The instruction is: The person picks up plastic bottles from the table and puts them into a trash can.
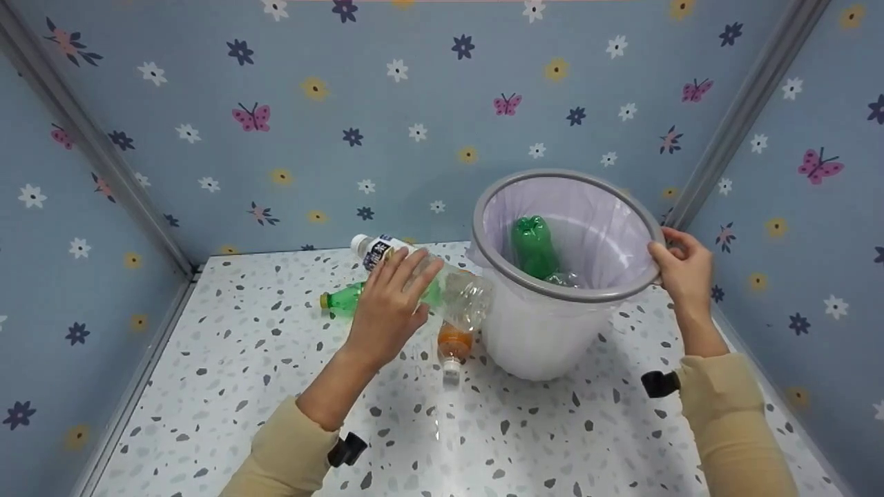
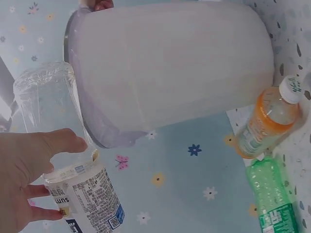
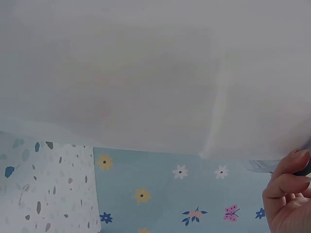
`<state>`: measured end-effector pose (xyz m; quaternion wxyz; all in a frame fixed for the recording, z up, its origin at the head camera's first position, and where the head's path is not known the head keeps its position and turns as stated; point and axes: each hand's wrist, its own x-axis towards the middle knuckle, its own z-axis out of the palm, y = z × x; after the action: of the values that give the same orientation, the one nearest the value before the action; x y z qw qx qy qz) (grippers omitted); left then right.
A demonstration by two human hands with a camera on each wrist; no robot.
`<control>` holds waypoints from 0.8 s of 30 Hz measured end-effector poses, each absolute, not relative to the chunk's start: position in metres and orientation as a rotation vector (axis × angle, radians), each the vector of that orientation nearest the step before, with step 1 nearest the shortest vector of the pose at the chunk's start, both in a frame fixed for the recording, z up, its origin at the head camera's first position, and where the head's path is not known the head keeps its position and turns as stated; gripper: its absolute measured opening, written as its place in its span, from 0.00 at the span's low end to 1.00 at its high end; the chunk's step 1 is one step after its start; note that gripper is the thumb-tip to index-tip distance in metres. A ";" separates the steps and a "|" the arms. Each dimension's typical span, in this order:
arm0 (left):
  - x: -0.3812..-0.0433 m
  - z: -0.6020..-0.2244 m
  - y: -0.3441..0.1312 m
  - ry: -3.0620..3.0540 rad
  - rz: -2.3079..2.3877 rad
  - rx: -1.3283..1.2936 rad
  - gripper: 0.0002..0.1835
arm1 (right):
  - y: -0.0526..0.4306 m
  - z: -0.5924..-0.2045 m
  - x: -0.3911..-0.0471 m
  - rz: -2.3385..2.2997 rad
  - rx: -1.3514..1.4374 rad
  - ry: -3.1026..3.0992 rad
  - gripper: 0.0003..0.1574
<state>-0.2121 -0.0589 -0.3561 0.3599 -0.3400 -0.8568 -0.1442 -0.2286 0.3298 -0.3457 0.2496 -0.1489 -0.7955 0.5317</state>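
Observation:
My left hand (image 1: pixel 392 307) holds a clear plastic bottle (image 1: pixel 466 297) with a white label and white cap, tilted above the table. Its base points toward the trash bin (image 1: pixel 545 338), a white one with a grey rim and a thin lilac bag inside. In the left wrist view, my thumb and fingers wrap around the clear bottle (image 2: pixel 90 194) near its label. The right hand (image 1: pixel 684 273) grips the bin's rim at its right side, thumb on top. Inside the bin lies a green bottle (image 1: pixel 534 247), with clear plastic beside it.
On the speckled table (image 1: pixel 228 386), a green bottle (image 1: pixel 342 300) with a yellow cap lies behind my left hand. An orange-labelled bottle (image 1: pixel 454 343) lies just left of the bin. Flowered blue panels (image 1: pixel 387 138) enclose the back and sides.

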 end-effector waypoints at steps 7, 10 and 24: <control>-0.207 -0.331 -0.043 -2.129 -0.365 -0.943 0.34 | 0.328 -0.345 -0.227 1.439 -0.409 -2.168 0.24; -0.207 -0.323 -0.035 -2.117 -0.364 -0.968 0.34 | 0.328 -0.344 -0.227 1.441 -0.412 -2.172 0.25; -0.204 -0.288 0.008 -2.027 -0.367 -1.103 0.31 | 0.327 -0.343 -0.225 1.453 -0.391 -2.170 0.24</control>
<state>-0.2040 0.0083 -0.2876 0.3916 -0.4342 -0.7982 -0.1446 -0.2254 0.3272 -0.3432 0.2476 -0.1436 -0.7961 0.5332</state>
